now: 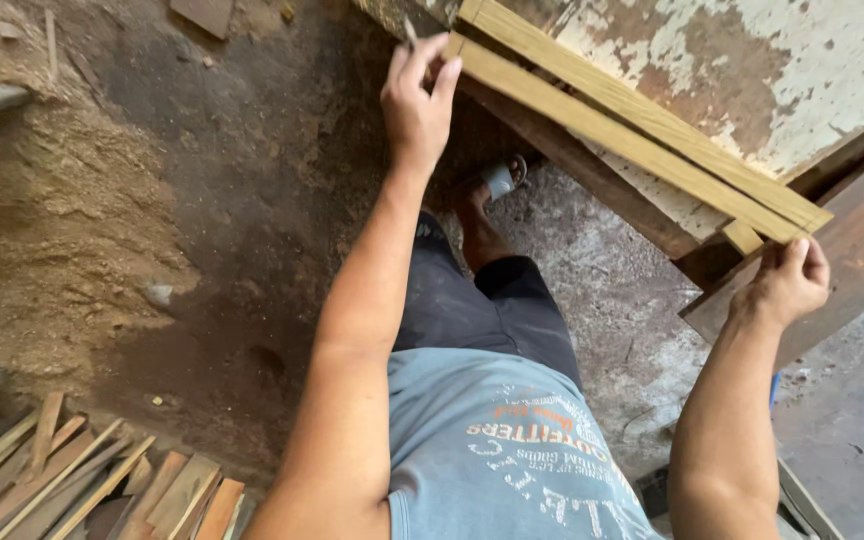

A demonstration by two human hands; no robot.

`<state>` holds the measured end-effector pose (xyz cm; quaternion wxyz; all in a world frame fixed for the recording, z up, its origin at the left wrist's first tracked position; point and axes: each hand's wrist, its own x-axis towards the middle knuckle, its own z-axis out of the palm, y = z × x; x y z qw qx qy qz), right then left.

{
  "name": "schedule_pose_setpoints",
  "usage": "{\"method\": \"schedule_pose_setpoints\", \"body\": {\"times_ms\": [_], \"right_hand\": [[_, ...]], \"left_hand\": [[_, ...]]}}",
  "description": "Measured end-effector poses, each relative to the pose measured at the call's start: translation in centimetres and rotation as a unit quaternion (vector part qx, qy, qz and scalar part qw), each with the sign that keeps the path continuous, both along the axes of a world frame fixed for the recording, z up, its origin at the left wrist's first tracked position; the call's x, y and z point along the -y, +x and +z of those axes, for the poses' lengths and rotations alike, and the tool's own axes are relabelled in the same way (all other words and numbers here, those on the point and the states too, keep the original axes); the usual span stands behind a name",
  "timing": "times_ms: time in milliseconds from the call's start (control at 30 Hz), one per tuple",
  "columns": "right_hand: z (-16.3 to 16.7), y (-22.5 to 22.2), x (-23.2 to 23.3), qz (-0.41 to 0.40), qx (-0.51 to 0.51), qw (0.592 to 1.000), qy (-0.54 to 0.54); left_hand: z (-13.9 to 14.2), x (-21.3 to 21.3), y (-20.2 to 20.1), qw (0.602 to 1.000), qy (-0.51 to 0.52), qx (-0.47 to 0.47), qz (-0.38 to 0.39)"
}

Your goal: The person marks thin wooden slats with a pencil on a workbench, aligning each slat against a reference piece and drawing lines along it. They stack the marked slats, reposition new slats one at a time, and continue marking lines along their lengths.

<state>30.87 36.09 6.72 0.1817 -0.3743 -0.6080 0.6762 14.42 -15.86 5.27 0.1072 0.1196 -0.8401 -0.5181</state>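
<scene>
Gripping both ends of the work here: the left hand (417,100) sits in the upper middle of the frame, fingers (430,62) curled and pinched onto the far end of a pair of long wooden strips (632,145), with what looks like a thin pencil (409,33) poking up between them, though it is too small to be sure. The right hand (784,285) is over at the right of the frame, fingers folded tight on the near end, thumb pressed against a short cross piece (742,237) that joins the two strips. The strips run side by side on a diagonal from upper middle down to the right, lying along the edge of a table (802,70) with a worn top of flaking white paint, upper right. Below, between the forearms, a foot in a sandal (497,180) stands on the dirt floor (232,200). Sawdust (62,200) is heaped at the left of the frame, and a pile of wood offcuts (82,480) fills the lower left corner.
</scene>
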Motion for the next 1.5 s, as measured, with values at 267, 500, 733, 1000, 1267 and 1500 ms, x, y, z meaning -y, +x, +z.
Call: {"method": "schedule_pose_setpoints", "body": {"times_ms": [267,500,733,1000,1267,1500], "right_hand": [[1.5,-0.1,0.6,0.002,0.035,0.999,-0.035],[1.9,-0.5,0.8,0.028,0.054,0.998,-0.006],[1.5,-1.0,0.0,-0.042,0.059,0.997,-0.027],[0.9,-0.3,-0.7,-0.05,-0.021,0.992,-0.117],[-0.9,1.1,-2.3,-0.094,-0.083,0.969,-0.213],[-1.6,1.6,-3.4,-0.072,-0.139,0.949,-0.273]], "left_hand": [[0.2,0.0,-2.9,0.998,0.037,0.041,-0.038],[-0.6,1.1,-3.8,0.994,0.026,0.024,-0.099],[-1.5,0.8,-4.4,0.987,0.053,0.103,-0.11],[-1.4,-0.3,-4.0,0.979,0.13,0.14,-0.067],[-0.5,-1.5,-4.2,0.974,0.141,0.143,-0.104],[2.6,-4.6,-4.0,0.956,0.184,0.207,-0.093]]}}
